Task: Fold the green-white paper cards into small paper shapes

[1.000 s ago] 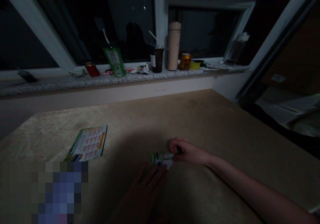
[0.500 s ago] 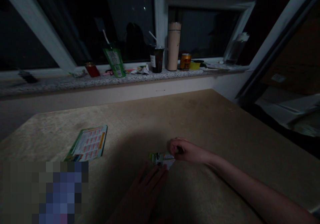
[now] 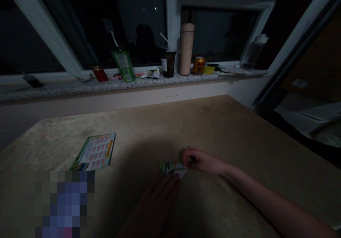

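Note:
A small green and white printed paper [image 3: 168, 167], which looks folded, lies on the table under my hands. My left hand [image 3: 160, 199] rests on its near edge with the fingers stretched out and lying flat, dim in shadow. At the paper's right end my right hand [image 3: 198, 160] has its thumb and forefinger pinched on the edge, the other fingers curled. Part of the paper is hidden beneath the left fingers. Farther left lies a larger green and white printed leaflet [image 3: 97, 151].
The tan table [image 3: 213, 124] reaches a stone window sill [image 3: 149, 82]. On the sill stand a green drink pouch [image 3: 123, 66], a dark cup with a straw [image 3: 168, 64], a pink flask [image 3: 187, 50] and a gold can [image 3: 199, 66]. A pixelated patch hides the lower left.
The view has shifted slightly. Both hands stay at nearly the same places on the paper, with hardly any visible movement.

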Action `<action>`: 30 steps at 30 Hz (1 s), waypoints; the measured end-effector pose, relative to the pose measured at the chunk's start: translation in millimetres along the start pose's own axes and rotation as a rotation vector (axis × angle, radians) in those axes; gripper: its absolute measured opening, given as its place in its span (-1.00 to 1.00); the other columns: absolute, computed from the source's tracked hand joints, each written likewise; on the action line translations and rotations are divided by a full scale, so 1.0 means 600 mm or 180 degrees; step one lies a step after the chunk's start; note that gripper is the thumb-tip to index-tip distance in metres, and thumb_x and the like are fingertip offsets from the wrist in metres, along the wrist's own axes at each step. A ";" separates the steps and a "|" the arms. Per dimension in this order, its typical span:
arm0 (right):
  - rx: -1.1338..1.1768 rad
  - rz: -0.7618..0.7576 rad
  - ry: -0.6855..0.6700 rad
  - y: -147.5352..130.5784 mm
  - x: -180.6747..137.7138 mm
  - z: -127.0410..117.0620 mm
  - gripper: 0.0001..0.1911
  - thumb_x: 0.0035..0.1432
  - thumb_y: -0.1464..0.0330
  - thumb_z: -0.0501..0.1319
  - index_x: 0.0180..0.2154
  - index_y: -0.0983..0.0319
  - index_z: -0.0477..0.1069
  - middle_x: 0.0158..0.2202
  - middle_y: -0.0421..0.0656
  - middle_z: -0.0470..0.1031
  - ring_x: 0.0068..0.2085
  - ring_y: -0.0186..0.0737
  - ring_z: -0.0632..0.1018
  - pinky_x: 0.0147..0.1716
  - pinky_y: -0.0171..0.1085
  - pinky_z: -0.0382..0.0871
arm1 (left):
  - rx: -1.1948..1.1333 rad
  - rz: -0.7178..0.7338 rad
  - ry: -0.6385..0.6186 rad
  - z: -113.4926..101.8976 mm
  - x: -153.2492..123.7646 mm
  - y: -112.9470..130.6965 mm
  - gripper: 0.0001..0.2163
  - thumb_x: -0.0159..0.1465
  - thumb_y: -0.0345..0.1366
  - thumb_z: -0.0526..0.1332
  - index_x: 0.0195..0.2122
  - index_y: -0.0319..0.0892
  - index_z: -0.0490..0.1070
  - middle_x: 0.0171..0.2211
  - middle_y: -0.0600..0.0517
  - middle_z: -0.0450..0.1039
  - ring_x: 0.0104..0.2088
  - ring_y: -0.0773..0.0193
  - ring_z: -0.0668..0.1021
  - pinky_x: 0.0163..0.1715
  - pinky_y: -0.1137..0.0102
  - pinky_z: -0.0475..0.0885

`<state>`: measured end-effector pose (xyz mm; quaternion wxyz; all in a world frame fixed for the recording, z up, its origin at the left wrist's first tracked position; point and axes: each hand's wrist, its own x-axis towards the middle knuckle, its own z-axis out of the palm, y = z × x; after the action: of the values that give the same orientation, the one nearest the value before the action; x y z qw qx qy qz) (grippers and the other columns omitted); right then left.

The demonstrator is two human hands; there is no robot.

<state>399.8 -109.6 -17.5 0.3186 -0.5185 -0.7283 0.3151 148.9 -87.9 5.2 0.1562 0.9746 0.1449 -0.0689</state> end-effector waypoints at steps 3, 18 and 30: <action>-0.0070 0.0019 -0.0054 0.002 0.002 0.003 -0.83 0.00 0.61 0.17 -0.44 0.23 0.37 -0.40 -0.27 0.40 -0.29 -0.30 0.42 -0.13 -0.24 0.18 | -0.0050 0.0168 -0.0118 0.007 0.004 -0.004 -0.24 0.26 0.01 0.13 0.35 -0.18 -0.23 0.34 -0.08 -0.22 0.30 -0.09 -0.04 0.23 -0.03 -0.04; -0.0457 0.0201 0.0223 -0.014 -0.002 0.021 -0.77 -0.12 0.65 0.22 -0.43 0.23 0.38 -0.38 -0.30 0.44 -0.21 -0.28 0.43 -0.08 -0.22 0.07 | 0.0104 0.0075 0.0345 0.016 0.014 0.004 -0.24 0.23 -0.07 0.21 0.34 -0.18 -0.14 0.33 -0.08 -0.08 0.29 -0.03 0.05 0.24 0.01 -0.06; -0.0569 0.0258 0.0369 -0.015 -0.002 0.035 -0.83 -0.12 0.55 0.29 -0.45 0.22 0.39 -0.39 -0.29 0.41 -0.22 -0.25 0.39 -0.10 -0.23 0.06 | 0.0188 0.0018 0.0394 0.012 0.015 0.012 -0.24 0.20 -0.10 0.25 0.33 -0.22 -0.11 0.33 -0.09 -0.08 0.29 -0.02 0.04 0.24 -0.02 -0.06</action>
<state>378.8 -116.0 -23.3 0.2996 -0.5912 -0.7122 0.2311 159.1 -94.3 -0.9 0.1183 0.9816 0.1494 -0.0124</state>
